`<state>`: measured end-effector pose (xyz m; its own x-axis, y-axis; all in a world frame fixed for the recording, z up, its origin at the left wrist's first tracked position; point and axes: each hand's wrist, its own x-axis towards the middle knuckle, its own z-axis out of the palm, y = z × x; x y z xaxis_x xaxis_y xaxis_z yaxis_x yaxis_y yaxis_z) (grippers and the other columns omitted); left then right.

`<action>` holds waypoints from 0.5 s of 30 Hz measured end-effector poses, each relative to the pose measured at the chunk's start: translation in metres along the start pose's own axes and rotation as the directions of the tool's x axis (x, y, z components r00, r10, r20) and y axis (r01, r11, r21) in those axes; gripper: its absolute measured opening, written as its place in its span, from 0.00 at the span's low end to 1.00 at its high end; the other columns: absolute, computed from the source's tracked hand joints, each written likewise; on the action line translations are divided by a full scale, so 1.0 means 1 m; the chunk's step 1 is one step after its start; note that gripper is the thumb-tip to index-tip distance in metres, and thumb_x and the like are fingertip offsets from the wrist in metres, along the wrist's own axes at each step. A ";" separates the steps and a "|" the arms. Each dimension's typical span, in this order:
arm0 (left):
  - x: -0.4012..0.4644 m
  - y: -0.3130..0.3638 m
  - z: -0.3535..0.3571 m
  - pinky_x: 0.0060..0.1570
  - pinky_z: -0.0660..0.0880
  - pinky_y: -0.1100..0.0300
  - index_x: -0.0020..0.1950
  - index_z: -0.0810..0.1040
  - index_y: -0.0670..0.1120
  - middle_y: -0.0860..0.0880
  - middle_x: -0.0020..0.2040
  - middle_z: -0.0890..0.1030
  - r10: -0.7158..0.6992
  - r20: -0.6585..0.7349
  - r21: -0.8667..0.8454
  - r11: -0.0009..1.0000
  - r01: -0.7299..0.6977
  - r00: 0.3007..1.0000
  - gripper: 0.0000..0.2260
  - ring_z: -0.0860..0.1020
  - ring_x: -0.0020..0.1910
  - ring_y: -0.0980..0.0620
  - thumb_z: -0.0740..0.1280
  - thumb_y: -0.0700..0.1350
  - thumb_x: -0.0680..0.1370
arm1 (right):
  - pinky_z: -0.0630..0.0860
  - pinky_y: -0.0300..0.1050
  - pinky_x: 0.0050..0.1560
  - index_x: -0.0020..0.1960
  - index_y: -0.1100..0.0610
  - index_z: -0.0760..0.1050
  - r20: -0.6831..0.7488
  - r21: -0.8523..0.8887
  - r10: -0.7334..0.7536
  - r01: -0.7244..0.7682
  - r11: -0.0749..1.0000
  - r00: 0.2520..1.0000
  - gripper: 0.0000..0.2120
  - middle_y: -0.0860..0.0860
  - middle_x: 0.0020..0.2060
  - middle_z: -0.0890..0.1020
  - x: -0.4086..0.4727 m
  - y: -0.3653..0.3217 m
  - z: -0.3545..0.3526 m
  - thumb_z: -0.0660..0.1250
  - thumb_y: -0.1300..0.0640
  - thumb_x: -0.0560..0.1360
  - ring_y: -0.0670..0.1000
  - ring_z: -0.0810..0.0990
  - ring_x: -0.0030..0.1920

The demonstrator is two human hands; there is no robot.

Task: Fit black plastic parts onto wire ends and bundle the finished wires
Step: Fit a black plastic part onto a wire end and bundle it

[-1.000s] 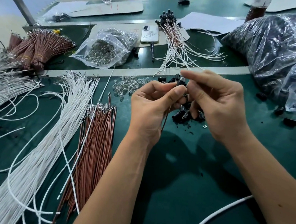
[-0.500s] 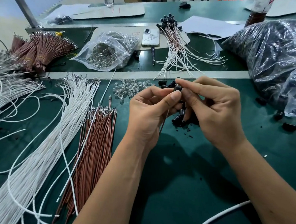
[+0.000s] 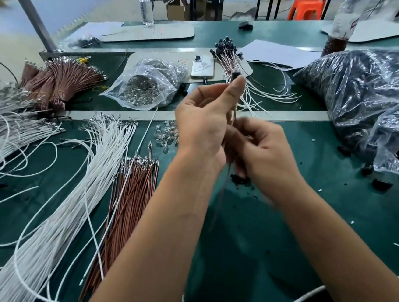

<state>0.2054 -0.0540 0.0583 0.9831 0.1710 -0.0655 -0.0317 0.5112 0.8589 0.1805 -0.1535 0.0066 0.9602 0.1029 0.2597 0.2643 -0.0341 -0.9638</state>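
Two hands close together above green table [image 3: 243,264]: left hand [image 3: 203,127] raised, pinching brown wire [image 3: 221,189] near top, probably steadying; right hand [image 3: 261,152] curled lower around blurred wire, grip unclear

Left grip [image 3: 206,124] raised, right grip [image 3: 264,154] curled

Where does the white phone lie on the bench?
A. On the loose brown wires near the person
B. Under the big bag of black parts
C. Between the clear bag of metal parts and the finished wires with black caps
C: the white phone lies between the clear bag and the capped wires.
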 end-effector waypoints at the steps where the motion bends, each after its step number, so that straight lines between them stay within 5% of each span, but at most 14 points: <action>1: 0.002 0.003 0.002 0.30 0.74 0.64 0.47 0.79 0.42 0.47 0.37 0.82 -0.014 0.006 0.049 0.999 0.014 1.000 0.08 0.77 0.31 0.55 0.76 0.40 0.74 | 0.65 0.38 0.21 0.43 0.55 0.78 -0.039 0.076 0.031 -0.028 0.997 0.999 0.10 0.53 0.29 0.77 0.009 -0.006 -0.002 0.67 0.58 0.84 0.47 0.70 0.23; 5: 0.010 0.001 0.005 0.32 0.82 0.58 0.61 0.74 0.38 0.43 0.46 0.85 -0.194 0.097 0.349 0.925 0.149 0.976 0.18 0.82 0.34 0.49 0.67 0.52 0.82 | 0.66 0.35 0.19 0.46 0.58 0.79 -0.159 0.284 0.178 -0.127 0.950 0.971 0.10 0.50 0.31 0.81 0.074 -0.028 -0.030 0.64 0.58 0.85 0.44 0.72 0.23; 7: 0.013 -0.005 0.009 0.36 0.82 0.57 0.62 0.73 0.40 0.42 0.49 0.86 -0.303 0.138 0.435 0.874 0.217 0.943 0.19 0.83 0.36 0.47 0.64 0.55 0.83 | 0.66 0.35 0.21 0.46 0.59 0.80 -0.201 0.220 0.219 -0.174 0.960 0.955 0.12 0.50 0.30 0.81 0.114 -0.032 -0.044 0.63 0.57 0.85 0.45 0.72 0.24; 11: 0.025 -0.013 0.030 0.26 0.69 0.65 0.54 0.72 0.41 0.45 0.38 0.84 -0.368 0.205 0.397 0.878 0.267 0.907 0.08 0.74 0.22 0.54 0.62 0.46 0.85 | 0.62 0.37 0.22 0.50 0.62 0.81 -0.225 0.055 0.288 -0.283 0.958 0.931 0.13 0.53 0.31 0.80 0.188 -0.021 -0.060 0.61 0.57 0.86 0.45 0.70 0.23; 15: 0.055 -0.023 0.054 0.21 0.66 0.69 0.47 0.74 0.41 0.46 0.34 0.81 -0.408 0.238 0.427 0.859 0.282 0.882 0.06 0.71 0.20 0.58 0.63 0.39 0.84 | 0.61 0.35 0.18 0.46 0.63 0.82 -0.246 -0.226 0.312 -0.367 0.902 0.918 0.12 0.53 0.31 0.79 0.256 0.000 -0.070 0.64 0.60 0.84 0.44 0.68 0.20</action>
<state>0.2699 -0.1019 0.0626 0.9225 -0.2577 -0.2873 0.3274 0.1283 0.9361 0.4327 -0.1971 0.0769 0.9859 -0.1607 -0.0474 -0.0936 -0.2934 -0.9514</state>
